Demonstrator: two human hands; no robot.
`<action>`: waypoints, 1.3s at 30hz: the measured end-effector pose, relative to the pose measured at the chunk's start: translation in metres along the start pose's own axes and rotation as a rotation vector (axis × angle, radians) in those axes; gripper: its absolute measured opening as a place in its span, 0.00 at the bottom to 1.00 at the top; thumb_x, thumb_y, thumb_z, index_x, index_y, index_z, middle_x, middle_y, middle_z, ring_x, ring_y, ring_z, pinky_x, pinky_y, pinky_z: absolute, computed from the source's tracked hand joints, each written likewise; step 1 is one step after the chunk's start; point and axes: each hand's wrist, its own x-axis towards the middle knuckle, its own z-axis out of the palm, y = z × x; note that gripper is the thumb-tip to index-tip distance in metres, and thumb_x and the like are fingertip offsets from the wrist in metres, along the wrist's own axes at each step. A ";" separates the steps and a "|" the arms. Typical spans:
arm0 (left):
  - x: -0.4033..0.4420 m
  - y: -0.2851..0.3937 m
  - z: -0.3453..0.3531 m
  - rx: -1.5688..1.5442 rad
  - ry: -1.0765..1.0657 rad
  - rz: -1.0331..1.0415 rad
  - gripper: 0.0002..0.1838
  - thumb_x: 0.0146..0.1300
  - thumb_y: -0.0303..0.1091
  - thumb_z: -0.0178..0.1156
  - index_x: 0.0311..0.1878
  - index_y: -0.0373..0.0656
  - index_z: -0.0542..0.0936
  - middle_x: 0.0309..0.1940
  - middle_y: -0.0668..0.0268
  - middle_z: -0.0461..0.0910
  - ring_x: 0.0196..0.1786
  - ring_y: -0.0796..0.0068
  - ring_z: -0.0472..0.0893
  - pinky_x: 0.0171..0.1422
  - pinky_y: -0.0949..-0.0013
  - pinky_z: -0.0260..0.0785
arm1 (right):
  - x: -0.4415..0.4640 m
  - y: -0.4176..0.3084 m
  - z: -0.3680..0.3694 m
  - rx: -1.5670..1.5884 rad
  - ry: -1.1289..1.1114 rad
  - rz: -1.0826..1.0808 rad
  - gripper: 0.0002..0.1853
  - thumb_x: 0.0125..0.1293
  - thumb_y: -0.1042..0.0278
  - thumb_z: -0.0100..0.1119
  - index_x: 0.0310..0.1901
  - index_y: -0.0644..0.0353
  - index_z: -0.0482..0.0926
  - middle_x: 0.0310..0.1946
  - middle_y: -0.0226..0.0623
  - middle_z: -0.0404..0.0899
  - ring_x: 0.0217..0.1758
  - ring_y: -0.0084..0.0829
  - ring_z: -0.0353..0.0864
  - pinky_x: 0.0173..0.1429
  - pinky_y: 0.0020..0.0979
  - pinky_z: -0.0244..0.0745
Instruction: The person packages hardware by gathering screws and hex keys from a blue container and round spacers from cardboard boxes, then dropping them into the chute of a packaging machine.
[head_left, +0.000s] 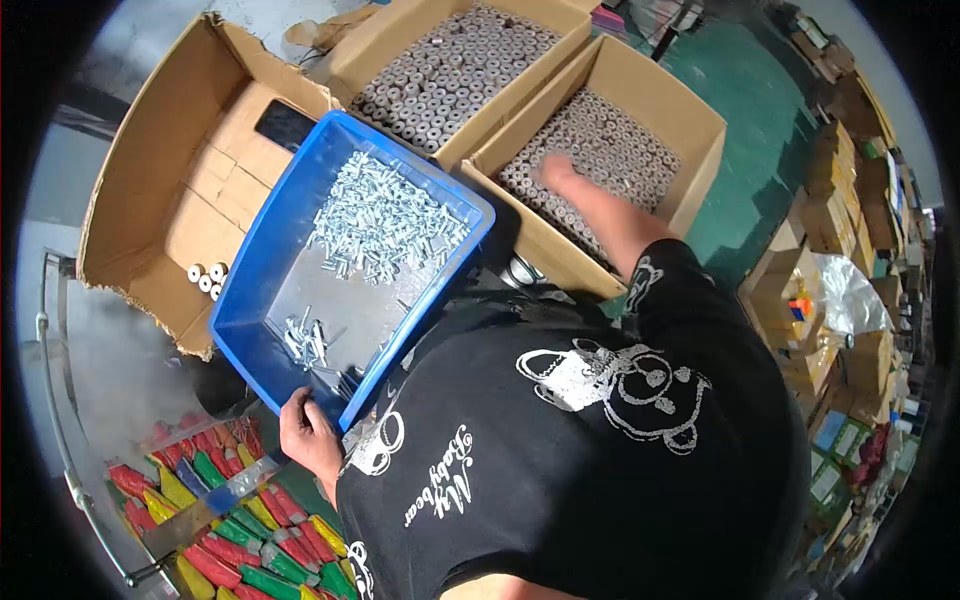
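Observation:
My left hand [308, 432] is at the near corner of a blue plastic bin [262, 345], by its rim. Its fingers are curled together, and whatever is in them is hidden. Inside the bin lie a large heap of shiny metal pins [375, 220] and a smaller cluster of pins [305, 340] closer to my left hand. My right hand [560, 172] reaches into a cardboard box [690, 110] filled with small round rollers [625, 150] with centre holes. That hand is just over or touching the rollers; its fingers are blurred and partly hidden.
Another carton [575, 45] full of similar rollers [450, 70] stands behind. At the left, an open carton [130, 200] holds several pale rollers [207, 275]. Colourful packets [270, 540] lie at lower left. Stacked boxes [850, 200] line the right side beside the green floor [745, 100].

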 end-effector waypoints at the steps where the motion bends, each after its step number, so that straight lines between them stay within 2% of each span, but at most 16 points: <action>1: 0.000 0.002 0.000 0.010 0.018 -0.004 0.09 0.60 0.19 0.56 0.41 0.35 0.83 0.34 0.58 0.82 0.35 0.65 0.81 0.43 0.68 0.73 | 0.002 -0.003 0.011 0.004 0.005 -0.019 0.16 0.58 0.54 0.62 0.35 0.60 0.85 0.31 0.51 0.84 0.37 0.47 0.85 0.46 0.44 0.79; 3: 0.001 0.008 -0.001 0.025 -0.006 -0.015 0.09 0.60 0.19 0.56 0.40 0.35 0.83 0.34 0.58 0.82 0.36 0.64 0.82 0.44 0.67 0.73 | 0.016 0.004 0.043 -0.076 0.129 -0.039 0.23 0.53 0.49 0.67 0.36 0.65 0.85 0.32 0.53 0.84 0.36 0.49 0.84 0.47 0.44 0.79; 7: 0.000 0.007 0.000 0.013 0.010 -0.035 0.09 0.58 0.19 0.56 0.39 0.36 0.83 0.32 0.57 0.82 0.35 0.63 0.82 0.44 0.67 0.74 | 0.007 0.020 0.007 -0.002 -0.014 -0.192 0.18 0.52 0.57 0.72 0.34 0.67 0.84 0.34 0.52 0.85 0.37 0.46 0.85 0.44 0.39 0.80; 9: 0.001 0.009 -0.001 0.020 0.017 -0.032 0.09 0.58 0.19 0.56 0.39 0.36 0.83 0.32 0.57 0.82 0.35 0.63 0.82 0.44 0.67 0.74 | 0.001 0.035 -0.020 0.559 -0.204 0.030 0.13 0.57 0.63 0.69 0.39 0.64 0.84 0.33 0.41 0.85 0.36 0.40 0.85 0.42 0.36 0.80; 11: 0.003 0.012 -0.001 0.038 0.006 -0.028 0.09 0.58 0.18 0.56 0.39 0.36 0.83 0.32 0.57 0.82 0.35 0.63 0.82 0.44 0.67 0.74 | -0.010 0.051 -0.060 1.527 -0.364 -0.056 0.12 0.64 0.65 0.64 0.48 0.59 0.82 0.33 0.31 0.83 0.29 0.30 0.82 0.32 0.31 0.77; 13: 0.004 0.011 -0.001 0.026 0.025 -0.046 0.09 0.57 0.18 0.56 0.39 0.36 0.83 0.32 0.57 0.82 0.34 0.63 0.82 0.42 0.66 0.74 | -0.037 0.014 -0.141 1.659 -0.344 -0.135 0.12 0.69 0.61 0.60 0.50 0.56 0.82 0.35 0.32 0.83 0.28 0.26 0.79 0.32 0.28 0.75; 15: 0.004 0.012 -0.002 0.052 0.015 -0.030 0.08 0.56 0.18 0.57 0.38 0.36 0.83 0.31 0.56 0.82 0.33 0.63 0.82 0.41 0.66 0.74 | 0.001 -0.020 -0.184 1.444 -0.564 -0.482 0.12 0.71 0.60 0.57 0.49 0.56 0.82 0.34 0.32 0.83 0.27 0.21 0.76 0.32 0.25 0.72; 17: 0.005 0.013 -0.003 0.057 0.010 -0.051 0.08 0.56 0.18 0.57 0.38 0.36 0.83 0.31 0.56 0.82 0.33 0.62 0.82 0.41 0.65 0.74 | -0.011 -0.124 -0.227 1.063 -0.263 -0.378 0.12 0.70 0.59 0.57 0.46 0.56 0.82 0.36 0.37 0.85 0.33 0.31 0.82 0.38 0.32 0.75; 19: 0.005 0.015 -0.002 0.065 0.021 -0.083 0.08 0.55 0.18 0.57 0.37 0.36 0.83 0.31 0.56 0.82 0.33 0.61 0.83 0.41 0.65 0.74 | 0.078 -0.171 -0.182 0.376 0.424 -0.934 0.14 0.70 0.63 0.52 0.52 0.59 0.78 0.36 0.45 0.85 0.42 0.46 0.84 0.41 0.40 0.78; 20: 0.006 0.014 -0.001 0.064 0.019 -0.055 0.08 0.54 0.18 0.57 0.37 0.36 0.83 0.31 0.56 0.82 0.34 0.60 0.83 0.41 0.64 0.74 | 0.107 -0.181 -0.158 0.377 0.417 -0.973 0.14 0.70 0.63 0.52 0.52 0.59 0.78 0.36 0.45 0.85 0.42 0.46 0.84 0.41 0.40 0.78; 22: 0.006 0.007 -0.001 0.079 0.033 -0.037 0.09 0.53 0.19 0.57 0.37 0.37 0.83 0.32 0.55 0.83 0.35 0.57 0.83 0.42 0.63 0.75 | 0.154 -0.208 -0.129 -0.176 0.255 -0.728 0.16 0.69 0.64 0.47 0.55 0.57 0.77 0.46 0.55 0.82 0.49 0.58 0.81 0.51 0.48 0.76; 24: 0.009 0.015 -0.004 0.085 0.051 -0.040 0.08 0.53 0.20 0.58 0.35 0.38 0.83 0.31 0.56 0.82 0.34 0.57 0.83 0.41 0.62 0.75 | 0.137 -0.221 -0.131 0.023 0.147 -0.510 0.18 0.72 0.63 0.40 0.57 0.55 0.74 0.55 0.57 0.76 0.53 0.58 0.79 0.54 0.49 0.75; 25: 0.009 0.014 -0.003 0.074 0.057 -0.040 0.07 0.53 0.20 0.58 0.35 0.39 0.83 0.30 0.56 0.82 0.34 0.57 0.83 0.41 0.62 0.75 | 0.144 -0.222 -0.127 -0.148 0.159 -0.540 0.17 0.72 0.62 0.39 0.57 0.55 0.72 0.59 0.59 0.70 0.57 0.58 0.75 0.60 0.50 0.72; 26: 0.010 0.016 -0.005 0.078 0.064 -0.036 0.07 0.52 0.20 0.58 0.34 0.39 0.83 0.29 0.56 0.82 0.33 0.57 0.83 0.40 0.62 0.75 | 0.151 -0.220 -0.123 -0.154 0.193 -0.545 0.16 0.72 0.63 0.38 0.56 0.55 0.71 0.54 0.58 0.70 0.56 0.59 0.75 0.59 0.52 0.72; 31: 0.009 0.013 -0.008 0.068 0.041 -0.044 0.07 0.51 0.21 0.60 0.34 0.40 0.83 0.28 0.57 0.81 0.30 0.57 0.82 0.36 0.61 0.74 | 0.167 -0.214 -0.114 -0.166 0.343 -0.654 0.17 0.66 0.76 0.45 0.56 0.58 0.70 0.58 0.59 0.68 0.51 0.59 0.78 0.51 0.50 0.77; 39: 0.011 0.013 -0.014 -0.001 0.033 -0.048 0.06 0.51 0.22 0.61 0.33 0.41 0.83 0.28 0.60 0.82 0.30 0.58 0.82 0.35 0.61 0.75 | 0.128 -0.197 -0.146 -0.049 0.361 -0.609 0.18 0.57 0.76 0.58 0.52 0.62 0.76 0.51 0.59 0.75 0.53 0.56 0.78 0.53 0.48 0.76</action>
